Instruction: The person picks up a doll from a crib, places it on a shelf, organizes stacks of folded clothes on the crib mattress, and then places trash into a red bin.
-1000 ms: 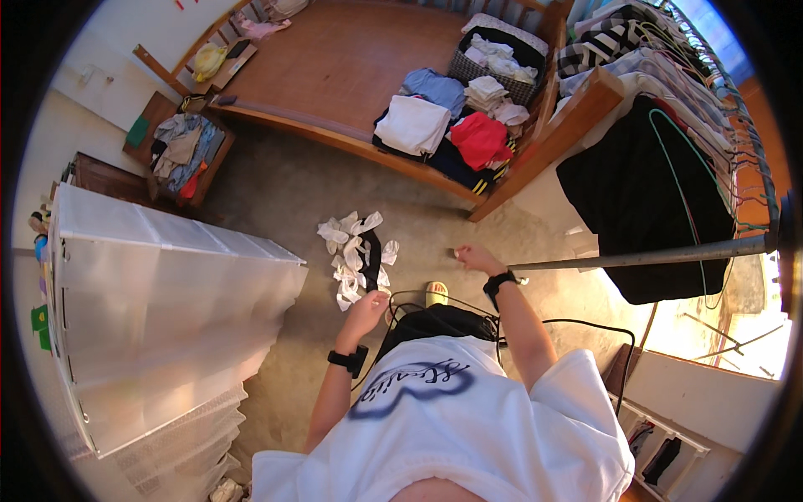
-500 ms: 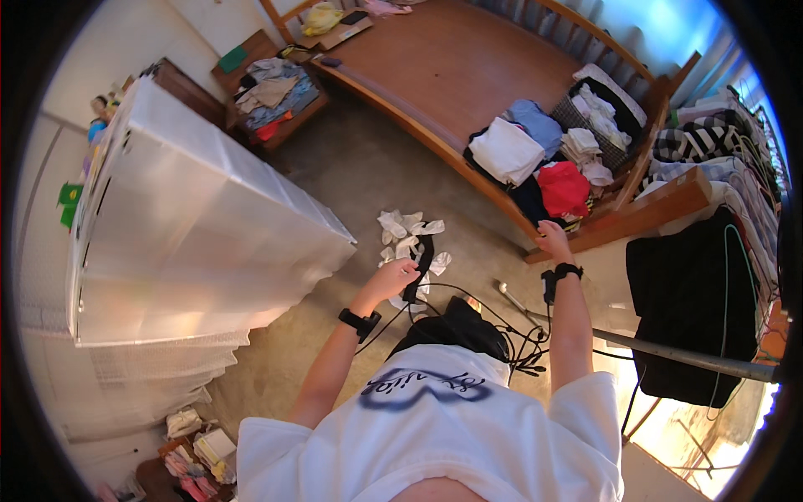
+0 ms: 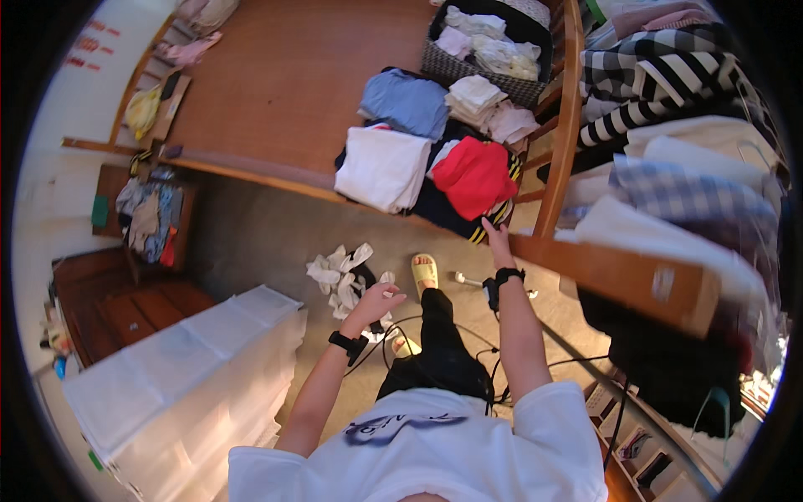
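Note:
My left hand hangs in the air above a pile of white cloth pieces on the floor, its fingers loosely bent and apart. My right hand reaches to the bed's near right corner, fingers apart, beside dark clothing with yellow stripes; whether it touches the cloth I cannot tell. Just beyond it lies a red garment. A folded white garment, a blue garment and pale clothes are stacked close by. A dark woven basket holds white clothes behind them.
The wooden bed spans the far side, its end rail jutting right. Hung clothes crowd the right. A metal pole and black cables are near my legs. White plastic drawers stand left.
My view has turned right and I have stepped toward the bed. My right hand is now closer to the clothes at its corner. The cloth pile now appears farther left.

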A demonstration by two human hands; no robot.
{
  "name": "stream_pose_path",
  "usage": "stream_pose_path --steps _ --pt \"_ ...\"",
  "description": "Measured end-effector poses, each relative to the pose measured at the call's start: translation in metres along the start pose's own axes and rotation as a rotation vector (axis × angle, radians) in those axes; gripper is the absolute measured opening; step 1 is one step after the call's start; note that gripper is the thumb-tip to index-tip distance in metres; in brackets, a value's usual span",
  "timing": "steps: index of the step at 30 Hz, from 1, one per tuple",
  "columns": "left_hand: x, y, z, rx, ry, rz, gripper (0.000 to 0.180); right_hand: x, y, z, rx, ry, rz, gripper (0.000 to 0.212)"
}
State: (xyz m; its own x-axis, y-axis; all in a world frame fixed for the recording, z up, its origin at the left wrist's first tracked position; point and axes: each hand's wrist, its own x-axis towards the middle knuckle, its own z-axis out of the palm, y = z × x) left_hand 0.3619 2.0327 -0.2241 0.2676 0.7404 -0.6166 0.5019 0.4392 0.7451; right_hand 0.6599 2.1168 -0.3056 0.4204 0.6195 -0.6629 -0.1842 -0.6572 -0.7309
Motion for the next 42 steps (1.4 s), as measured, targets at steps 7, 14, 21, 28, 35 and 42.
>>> stream_pose_path --steps 7,14,21,28,35,42 --pt "0.191 0.049 0.002 0.347 0.090 0.153 0.077 0.103 0.039 0.017 0.229 0.131 -0.094 0.100" --pt "0.319 0.117 0.012 0.385 0.069 0.174 0.104 0.144 0.044 0.015 0.018 0.452 -0.053 0.111" --pt "0.407 0.099 0.036 0.368 -0.061 -0.006 0.126 0.156 0.048 0.009 -0.101 0.327 0.099 0.123" --pt "0.423 0.079 0.059 0.339 0.042 -0.227 0.132 0.159 0.047 0.014 -0.277 0.414 0.158 0.118" --pt "0.437 0.063 0.037 0.468 -0.025 -0.110 0.082 0.168 0.065 0.032 -0.177 0.329 0.275 0.111" --pt "0.386 0.138 0.048 0.523 -0.089 -0.056 0.082 0.163 0.094 0.017 0.379 0.192 0.193 0.051"
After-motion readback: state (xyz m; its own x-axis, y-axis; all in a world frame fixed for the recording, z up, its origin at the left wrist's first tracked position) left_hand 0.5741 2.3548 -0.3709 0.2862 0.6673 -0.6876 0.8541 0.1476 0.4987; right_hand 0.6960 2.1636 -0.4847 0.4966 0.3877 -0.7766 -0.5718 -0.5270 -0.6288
